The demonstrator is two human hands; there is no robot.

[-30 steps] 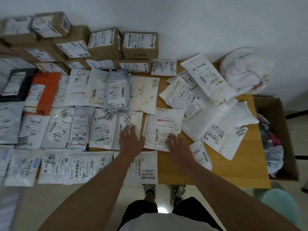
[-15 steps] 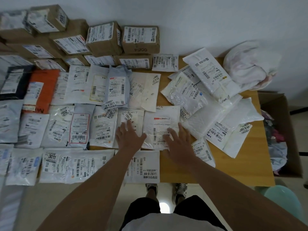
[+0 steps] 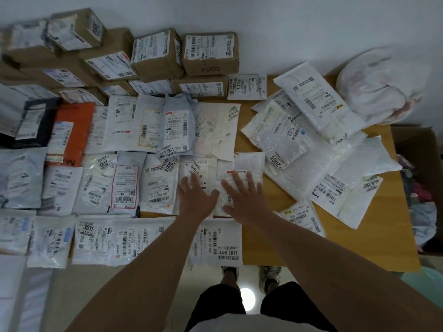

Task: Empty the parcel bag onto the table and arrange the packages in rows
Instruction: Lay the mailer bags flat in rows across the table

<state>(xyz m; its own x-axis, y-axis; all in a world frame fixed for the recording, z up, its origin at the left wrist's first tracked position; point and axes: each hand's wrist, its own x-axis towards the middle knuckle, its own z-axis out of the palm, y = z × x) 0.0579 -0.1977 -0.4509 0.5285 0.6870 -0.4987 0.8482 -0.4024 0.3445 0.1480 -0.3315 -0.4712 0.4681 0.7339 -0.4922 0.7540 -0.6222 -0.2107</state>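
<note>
The wooden table (image 3: pixel 374 240) is covered on its left by packages laid in rows, with cardboard boxes (image 3: pixel 158 56) stacked at the back. An unsorted heap (image 3: pixel 323 149) lies well to the right, beside the crumpled parcel bag (image 3: pixel 376 85). A white packet (image 3: pixel 239 183) at the middle row's end is pressed flat by the right hand (image 3: pixel 242 197), fingers spread, nothing gripped. The neighbouring packet (image 3: pixel 196 171) is pressed likewise by the left hand (image 3: pixel 195 200). If pushed further, the slippery packets could be slid over one another and the row spoiled.

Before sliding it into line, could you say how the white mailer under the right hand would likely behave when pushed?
The white mailer looks thin and wrinkled, so probably floppy and light. Its plastic skin should slide easily, though it may ride over its neighbour.
</note>
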